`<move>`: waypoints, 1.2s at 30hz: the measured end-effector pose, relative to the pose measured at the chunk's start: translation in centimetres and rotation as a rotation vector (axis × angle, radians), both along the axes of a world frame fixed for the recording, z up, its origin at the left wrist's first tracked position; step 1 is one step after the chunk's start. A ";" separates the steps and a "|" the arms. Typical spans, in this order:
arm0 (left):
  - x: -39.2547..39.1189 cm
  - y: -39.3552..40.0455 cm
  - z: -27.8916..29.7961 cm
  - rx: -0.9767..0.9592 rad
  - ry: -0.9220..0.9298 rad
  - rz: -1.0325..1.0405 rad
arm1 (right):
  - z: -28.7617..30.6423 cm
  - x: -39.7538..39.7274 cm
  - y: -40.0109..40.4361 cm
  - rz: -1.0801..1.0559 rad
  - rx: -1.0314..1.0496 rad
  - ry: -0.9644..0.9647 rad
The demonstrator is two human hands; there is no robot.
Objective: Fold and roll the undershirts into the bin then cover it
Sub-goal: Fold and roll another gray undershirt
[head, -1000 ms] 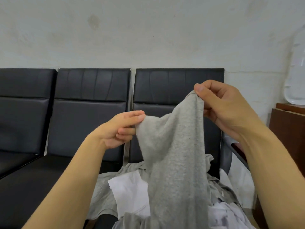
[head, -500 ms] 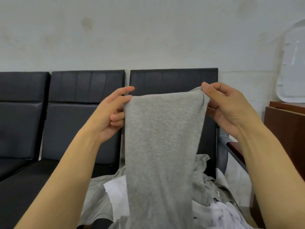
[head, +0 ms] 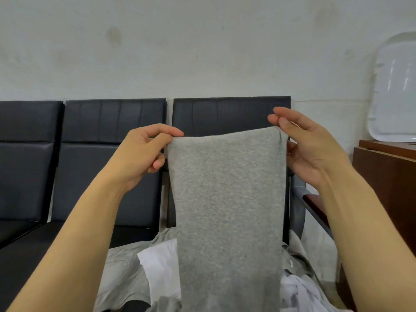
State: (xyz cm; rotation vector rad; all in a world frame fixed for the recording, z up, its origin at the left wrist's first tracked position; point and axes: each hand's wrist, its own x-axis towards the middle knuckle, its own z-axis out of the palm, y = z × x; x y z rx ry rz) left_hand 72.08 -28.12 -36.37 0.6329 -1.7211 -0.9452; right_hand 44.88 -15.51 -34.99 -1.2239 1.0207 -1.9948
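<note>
A grey undershirt hangs as a long flat strip in front of me, its top edge stretched level. My left hand pinches its top left corner between thumb and fingers. My right hand pinches the top right corner, the other fingers spread loosely. Under the hanging strip a heap of more undershirts, white and grey, lies on the black seat. No bin shows in this view.
A row of black padded chairs stands against a pale wall. A brown wooden cabinet is at the right, with a clear plastic lid leaning on the wall above it.
My hands moved apart and rose to one level, pulling the bunched grey undershirt into a flat taut strip. The view shifted slightly.
</note>
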 end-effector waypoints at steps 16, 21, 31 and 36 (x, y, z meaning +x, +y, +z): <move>1.7 0.3 0.4 0.086 0.125 -0.158 | -0.1 -0.5 -0.3 -0.021 0.001 0.175; 1.7 0.0 0.4 0.073 0.070 -0.177 | 0.0 -0.4 -0.1 0.021 0.046 0.258; 3.2 -0.3 0.5 -0.057 -0.264 -0.004 | -0.4 0.7 0.2 -0.446 0.219 1.202; 3.2 0.2 0.9 -0.091 -0.408 0.067 | -0.6 0.9 -0.3 -0.509 0.194 1.294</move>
